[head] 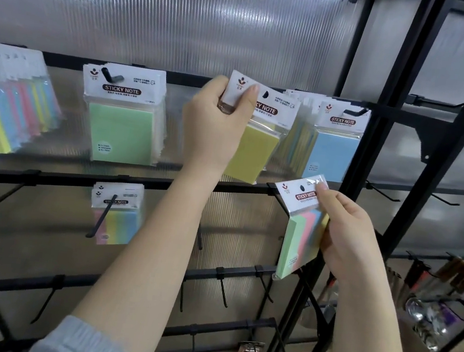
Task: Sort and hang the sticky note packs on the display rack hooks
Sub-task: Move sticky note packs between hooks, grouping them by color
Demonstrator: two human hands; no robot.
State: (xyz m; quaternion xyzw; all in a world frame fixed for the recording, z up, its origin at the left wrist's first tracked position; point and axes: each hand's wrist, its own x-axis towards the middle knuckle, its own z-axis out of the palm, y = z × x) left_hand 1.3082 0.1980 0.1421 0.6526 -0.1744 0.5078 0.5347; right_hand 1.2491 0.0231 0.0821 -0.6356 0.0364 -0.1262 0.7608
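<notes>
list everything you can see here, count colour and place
yellow pack: one, yellow, top row middle, gripped by its header
striped pack: one, green, pink and blue, held at right
green packs: a stack, green in front, on a top row hook
blue packs: a stack, blue in front, top row right
mixed packs: many, several colours, top row far left
lower packs: a few, pastel stripes, on a second row hook
rack: one, black
left hand: grips yellow pack
right hand: holds striped pack
</notes>
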